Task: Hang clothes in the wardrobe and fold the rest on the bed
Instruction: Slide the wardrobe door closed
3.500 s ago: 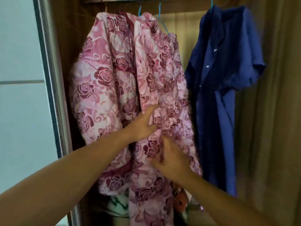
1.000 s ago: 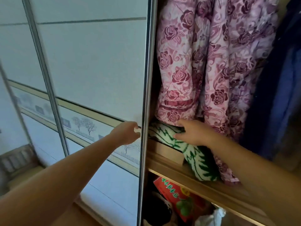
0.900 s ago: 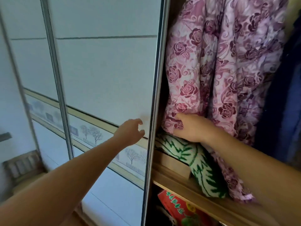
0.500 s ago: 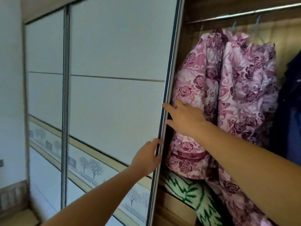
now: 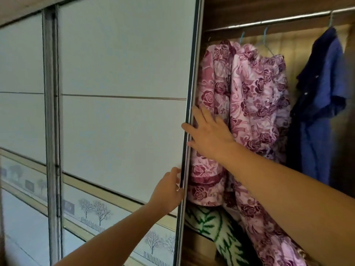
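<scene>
The pink robe (image 5: 255, 104) and blue shirt (image 5: 318, 104) hang on the rail (image 5: 269, 21). The left hand (image 5: 169, 191) curls round the door (image 5: 124, 131) edge. The right hand (image 5: 209, 135), fingers spread flat, lies at that edge before the robe. Slide the door slowly (fabric may catch), pressing the robe clear.

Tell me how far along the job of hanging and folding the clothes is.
Done, it seems: a pink floral garment and a blue shirt hang from the rail. In hand: the left hand grips the sliding door by its edge, and the right hand lies open against that edge, higher up. Left: the folding on the bed, which is out of view, so I cannot tell how that stands.
</scene>
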Available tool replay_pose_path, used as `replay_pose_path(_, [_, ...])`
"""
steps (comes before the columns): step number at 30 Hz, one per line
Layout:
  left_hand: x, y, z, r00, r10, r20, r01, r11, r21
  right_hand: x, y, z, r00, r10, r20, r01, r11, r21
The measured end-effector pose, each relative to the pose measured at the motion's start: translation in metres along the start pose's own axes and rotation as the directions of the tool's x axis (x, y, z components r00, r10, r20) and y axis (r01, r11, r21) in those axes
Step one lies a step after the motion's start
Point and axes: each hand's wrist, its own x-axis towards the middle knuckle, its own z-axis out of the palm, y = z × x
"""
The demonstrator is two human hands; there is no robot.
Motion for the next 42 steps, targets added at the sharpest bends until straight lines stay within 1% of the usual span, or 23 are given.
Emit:
replay_pose_path(4, [-0.005, 0.019, 0.017, 0.989, 0.142, 0.047, -0.144, 0.989, 0.036, -0.016, 0.019, -0.004, 0.998, -0.005, -0.062, -0.001, 0.995, -0.096])
replay_pose_path(6, [-0.008, 0.03, 0.026, 0.971, 0.224, 0.082, -0.233, 0.965, 0.12, -0.026, 0.031, -0.003, 0.998, 0.011, -0.069, -0.019, 0.992, -0.125])
replay_pose_path(7, [-0.009, 0.034, 0.03, 0.959, 0.269, 0.085, -0.281, 0.94, 0.195, -0.033, 0.038, -0.004, 0.997, 0.027, -0.073, -0.035, 0.992, -0.119])
replay_pose_path(9, [-0.01, 0.042, 0.039, 0.918, 0.387, 0.084, -0.388, 0.839, 0.382, -0.049, 0.051, -0.007, 0.997, 0.06, -0.057, -0.066, 0.992, -0.111])
replay_pose_path(11, [-0.01, 0.05, 0.05, 0.873, 0.475, 0.109, -0.458, 0.725, 0.514, -0.067, 0.067, -0.009, 0.996, 0.084, -0.021, -0.086, 0.988, -0.131])
replay_pose_path(13, [-0.011, 0.059, 0.063, 0.845, 0.517, 0.139, -0.488, 0.636, 0.598, -0.088, 0.083, -0.014, 0.994, 0.108, -0.012, -0.109, 0.986, -0.128])
replay_pose_path(15, [-0.012, 0.07, 0.076, 0.811, 0.555, 0.184, -0.528, 0.561, 0.637, -0.109, 0.099, -0.018, 0.989, 0.145, 0.015, -0.14, 0.976, -0.166])
replay_pose_path(18, [-0.014, 0.085, 0.095, 0.765, 0.6, 0.234, -0.581, 0.485, 0.654, -0.138, 0.121, -0.025, 0.973, 0.215, 0.087, -0.186, 0.946, -0.267])
replay_pose_path(23, [-0.014, 0.122, 0.133, 0.696, 0.661, 0.28, -0.653, 0.421, 0.629, -0.189, 0.154, -0.035, 0.932, 0.315, 0.18, -0.238, 0.905, -0.354])
replay_pose_path(26, [-0.018, 0.15, 0.158, 0.676, 0.676, 0.293, -0.672, 0.402, 0.622, -0.217, 0.172, -0.038, 0.912, 0.369, 0.18, -0.273, 0.873, -0.404])
replay_pose_path(31, [-0.02, 0.192, 0.194, 0.643, 0.701, 0.308, -0.704, 0.384, 0.597, -0.259, 0.204, -0.05, 0.876, 0.437, 0.202, -0.29, 0.814, -0.504])
replay_pose_path(40, [-0.026, 0.244, 0.238, 0.551, 0.79, 0.268, -0.744, 0.32, 0.587, -0.307, 0.243, -0.062, 0.818, 0.534, 0.214, -0.289, 0.703, -0.649])
replay_pose_path(42, [-0.028, 0.252, 0.242, 0.543, 0.798, 0.261, -0.747, 0.316, 0.585, -0.314, 0.248, -0.064, 0.806, 0.552, 0.214, -0.293, 0.686, -0.667])
